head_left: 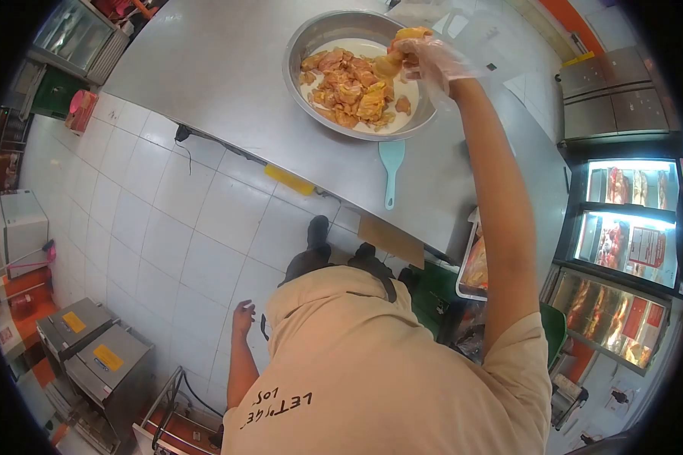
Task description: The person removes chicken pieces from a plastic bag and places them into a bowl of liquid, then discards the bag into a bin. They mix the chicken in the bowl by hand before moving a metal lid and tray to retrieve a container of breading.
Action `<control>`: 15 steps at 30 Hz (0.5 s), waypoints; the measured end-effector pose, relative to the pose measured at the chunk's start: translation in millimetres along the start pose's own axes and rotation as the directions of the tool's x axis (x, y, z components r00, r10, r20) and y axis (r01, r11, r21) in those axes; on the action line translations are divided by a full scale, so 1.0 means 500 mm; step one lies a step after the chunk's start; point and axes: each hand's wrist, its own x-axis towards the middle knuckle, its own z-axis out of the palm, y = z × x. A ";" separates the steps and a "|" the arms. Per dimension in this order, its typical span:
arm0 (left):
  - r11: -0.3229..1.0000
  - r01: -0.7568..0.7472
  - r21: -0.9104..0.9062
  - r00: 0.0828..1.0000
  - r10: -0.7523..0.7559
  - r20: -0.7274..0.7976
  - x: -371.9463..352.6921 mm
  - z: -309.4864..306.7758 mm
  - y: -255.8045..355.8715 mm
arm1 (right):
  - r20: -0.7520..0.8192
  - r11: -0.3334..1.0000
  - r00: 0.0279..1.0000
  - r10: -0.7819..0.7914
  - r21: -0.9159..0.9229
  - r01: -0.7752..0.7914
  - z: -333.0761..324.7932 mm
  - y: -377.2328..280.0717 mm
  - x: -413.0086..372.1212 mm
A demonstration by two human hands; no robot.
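My right hand, in a clear plastic glove, is closed on pieces of raw meat over the right side of a wide metal bowl. More cut pieces of yellowish-pink meat lie in the bowl on a white liquid. A light-blue spatula rests on the metal table, its blade beside the bowl's lower rim. Bare and apart from the table, my left hand hangs low at my side with its fingers apart, holding nothing.
A tray of packed food sits below the table edge at the right, near green crates. Lit display fridges stand at the far right. Grey metal appliances are at the lower left. A clear plastic bag lies behind the bowl.
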 end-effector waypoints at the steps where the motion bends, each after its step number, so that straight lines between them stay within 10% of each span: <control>1: 1.000 0.000 0.004 1.000 0.000 0.001 0.000 0.009 -0.013 | -0.003 1.000 1.000 0.002 0.003 -0.002 -0.002 0.011 -0.001; 4: 0.999 0.002 -0.033 0.998 0.000 0.062 -0.023 0.038 0.005 | -0.098 0.960 0.985 -0.141 0.230 0.160 -0.012 0.033 -0.033; 15: 0.975 -0.192 0.115 0.979 0.183 0.086 0.027 0.069 0.198 | -0.098 0.887 0.881 -0.462 -0.036 0.461 -0.196 0.102 -0.247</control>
